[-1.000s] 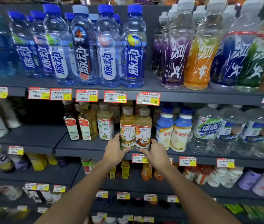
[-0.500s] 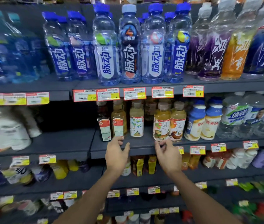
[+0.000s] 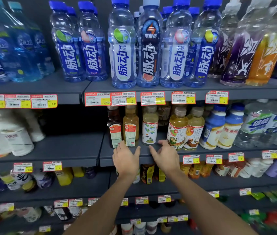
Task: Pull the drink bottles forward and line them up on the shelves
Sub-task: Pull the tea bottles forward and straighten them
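Hovering at the shelf [image 3: 76, 148] edge, my left hand [image 3: 126, 160] and right hand [image 3: 165, 158] are both spread wide and empty, just before the white-labelled tea bottle [image 3: 149, 128].

Shelves [image 3: 76, 150]: dark grey, plain. Price tags [image 3: 123, 98]: white, red border, yellow patch with black figures.

Top row: clear bottles [image 3: 70, 53] with blue caps, blue labels and white characters. One white-label bottle [image 3: 122, 53] bears a green lime. One dark-label bottle [image 3: 150, 53] has a pale blue cap and an orange lightning mark. Further right, a purple bottle [image 3: 236, 61] and an orange bottle [image 3: 265, 61], each with a white figure.

Middle row:
- dark brown bottle [image 3: 114, 128], red-and-white label
- amber bottle [image 3: 131, 126], same label colours
- pale yellow bottle [image 3: 149, 126], white label with green leaf pattern
- golden bottles [image 3: 177, 131], tan caps, animal drawings
- blue-and-cream bottles [image 3: 214, 129], blue caps
- white bottles [image 3: 20, 141] at the left
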The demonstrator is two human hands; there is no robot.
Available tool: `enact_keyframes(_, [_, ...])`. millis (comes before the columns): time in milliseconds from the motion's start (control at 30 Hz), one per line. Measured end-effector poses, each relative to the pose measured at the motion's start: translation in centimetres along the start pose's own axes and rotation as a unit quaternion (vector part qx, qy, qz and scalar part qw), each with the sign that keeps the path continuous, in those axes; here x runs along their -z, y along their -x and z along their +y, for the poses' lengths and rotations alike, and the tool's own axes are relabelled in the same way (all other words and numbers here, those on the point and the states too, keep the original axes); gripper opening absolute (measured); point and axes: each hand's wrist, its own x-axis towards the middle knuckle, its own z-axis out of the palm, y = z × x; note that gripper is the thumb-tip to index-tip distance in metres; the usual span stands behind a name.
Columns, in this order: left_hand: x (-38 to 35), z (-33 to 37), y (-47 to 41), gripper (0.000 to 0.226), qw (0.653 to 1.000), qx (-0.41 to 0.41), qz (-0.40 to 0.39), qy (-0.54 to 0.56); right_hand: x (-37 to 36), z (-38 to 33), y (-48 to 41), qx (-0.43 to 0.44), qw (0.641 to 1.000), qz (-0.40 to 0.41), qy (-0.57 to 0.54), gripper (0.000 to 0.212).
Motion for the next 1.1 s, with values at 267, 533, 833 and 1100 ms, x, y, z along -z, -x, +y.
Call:
enact_keyframes(267, [-1.3,1.7,-0.7,0.065,0.992,0.052,0.046,-0.109,-1.2,-3.4,-1.9,-0.039,0.995,-0.026,0.088,0.06])
enact_keyframes(533, [-2.4,2.3,-0.4,0.061,0.989,0.079,0.076,-0.1,-2.2,-3.7,-2.3,-0.062,0.994,0.002,0.091,0.054])
enact_keyframes(833, [-3.7,4.0,0.1,0.072,0.984,0.129,0.09,-0.085,-0.7,-1.1,-1.0,-0.017,0.998,-0.002,0.068,0.051])
enact_keyframes(1100, [-4.6,5.0,-0.6,0.067,0.975,0.186,0.105,-0.06,0.4,-0.7,-0.6,-0.015,0.996,-0.036,0.081,0.052])
